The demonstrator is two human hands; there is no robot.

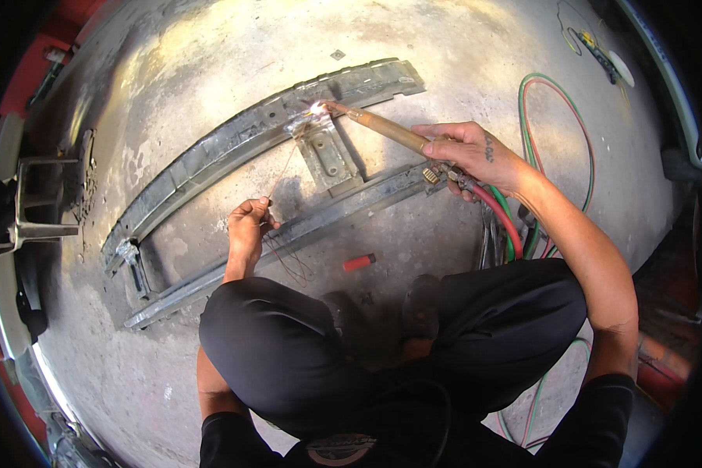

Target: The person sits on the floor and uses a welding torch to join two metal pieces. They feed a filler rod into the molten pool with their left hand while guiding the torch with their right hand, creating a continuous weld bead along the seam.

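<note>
The bracket [325, 160], a flat metal piece with holes, lay bridging the gap between the curved beam [210, 160] beyond it and the straight rail [281, 243] on our side of it. A bright flame [317, 109] burned at the bracket's far end, where it met the beam; the glare hid the joint itself, so we could not tell how well the metal had run.

Our right hand [469, 152], to the right of the bracket, had its fingers wrapped round the torch [386, 129] near the valves. Our left hand [248, 232], to the left and nearer us than the bracket, pinched a thin wire [285, 171] between thumb and fingers, its length slanting up toward the flame.

In our judgement, good work here called for a steady torch angle, both metal edges warmed evenly, and the wire fed in small touches at the hot seam, with our fingers well back from the heat. The red and green hoses [593, 148], right of the bracket, were best kept clear of the flame, as was the small red tube [359, 263] on our side of the bracket
</note>
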